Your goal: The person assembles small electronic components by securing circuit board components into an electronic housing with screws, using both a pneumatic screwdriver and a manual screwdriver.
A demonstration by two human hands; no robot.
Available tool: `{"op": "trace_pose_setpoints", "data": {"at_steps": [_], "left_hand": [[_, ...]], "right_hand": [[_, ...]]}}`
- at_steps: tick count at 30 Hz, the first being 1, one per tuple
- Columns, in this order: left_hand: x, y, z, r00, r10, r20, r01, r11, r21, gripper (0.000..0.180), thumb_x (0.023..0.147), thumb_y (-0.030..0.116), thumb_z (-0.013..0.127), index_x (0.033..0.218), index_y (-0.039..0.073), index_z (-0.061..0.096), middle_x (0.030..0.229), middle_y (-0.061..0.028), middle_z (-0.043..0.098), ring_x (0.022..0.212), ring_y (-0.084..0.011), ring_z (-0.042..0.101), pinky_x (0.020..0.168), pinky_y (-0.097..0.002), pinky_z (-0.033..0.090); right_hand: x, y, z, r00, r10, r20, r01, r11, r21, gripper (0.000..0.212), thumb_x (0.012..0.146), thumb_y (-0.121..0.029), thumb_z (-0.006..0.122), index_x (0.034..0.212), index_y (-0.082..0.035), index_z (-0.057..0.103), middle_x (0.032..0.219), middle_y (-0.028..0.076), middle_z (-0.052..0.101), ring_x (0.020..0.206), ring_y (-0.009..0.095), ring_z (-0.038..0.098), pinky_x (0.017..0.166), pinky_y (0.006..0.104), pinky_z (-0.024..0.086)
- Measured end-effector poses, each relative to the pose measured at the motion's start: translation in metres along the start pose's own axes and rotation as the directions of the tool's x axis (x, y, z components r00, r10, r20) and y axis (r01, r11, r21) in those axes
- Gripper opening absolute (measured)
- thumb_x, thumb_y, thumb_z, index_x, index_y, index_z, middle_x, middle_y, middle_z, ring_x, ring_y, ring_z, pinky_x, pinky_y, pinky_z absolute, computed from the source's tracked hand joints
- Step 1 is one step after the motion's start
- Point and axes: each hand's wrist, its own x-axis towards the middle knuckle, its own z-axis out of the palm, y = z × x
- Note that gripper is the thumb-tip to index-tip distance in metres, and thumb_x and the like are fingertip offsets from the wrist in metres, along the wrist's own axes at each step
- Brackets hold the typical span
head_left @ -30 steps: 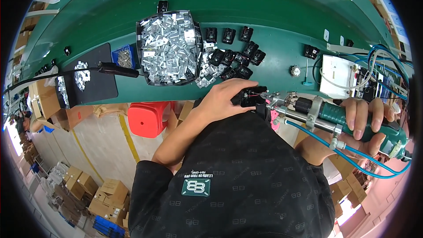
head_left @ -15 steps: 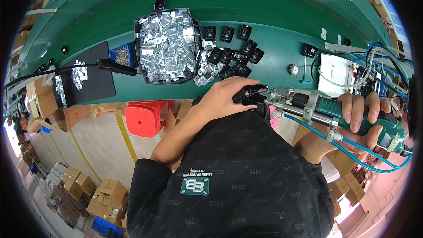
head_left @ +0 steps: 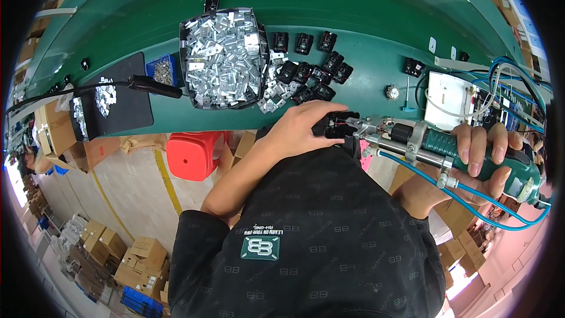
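Head view: both hands are working at the near edge of the bench [head_left: 368,85]. The right hand [head_left: 485,153] is wrapping around one green power driver [head_left: 438,143], while the left hand [head_left: 300,128] is gripping one black housing [head_left: 340,125] between thumb and fingers, at the driver's left end. One red stool [head_left: 191,156] is standing near left. Farther in, one black mat [head_left: 132,109] is lying at left; one T-handled tool [head_left: 407,109] and one round silver piece [head_left: 391,92] are lying at right. One blue tray [head_left: 149,71] is sitting left of one black box [head_left: 265,73], which is holding metal plates [head_left: 223,59] too many to count; loose ones are lying to its right. Beside those, seven more housings [head_left: 321,75] are clustering, one housing [head_left: 414,66] is sitting alone at right, three housings [head_left: 303,43] are forming a row beyond, and one housing [head_left: 211,3] is resting on the far side of the box.
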Motion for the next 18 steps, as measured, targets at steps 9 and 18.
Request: {"op": "trace_pose_setpoints", "data": {"at_steps": [9,18], "left_hand": [[0.004,-0.001,-0.002,0.999,0.02,0.026,-0.021,0.999,0.036,0.053,0.068,0.028,0.076,0.112,0.008,0.056,0.104,-0.0115,0.062,0.095,-0.0292,0.06,0.083,-0.0368,0.049],[0.002,-0.007,-0.007,0.993,-0.085,0.08,0.087,0.996,-0.019,0.054,0.067,0.029,0.077,0.113,0.009,0.058,0.106,-0.0112,0.063,0.095,-0.0295,0.061,0.083,-0.036,0.049]], "right_hand": [[0.0,0.004,0.0,0.999,0.045,-0.001,-0.045,0.999,-0.026,0.024,0.085,-0.016,0.061,0.103,-0.009,0.048,0.077,-0.001,0.049,0.055,0.009,0.047,0.057,0.0265,0.037],[-0.003,0.015,-0.004,0.995,0.042,-0.096,-0.049,0.996,-0.076,0.03,0.085,-0.013,0.06,0.11,-0.006,0.045,0.081,0.0,0.049,0.058,0.009,0.046,0.056,0.0278,0.035]]}}
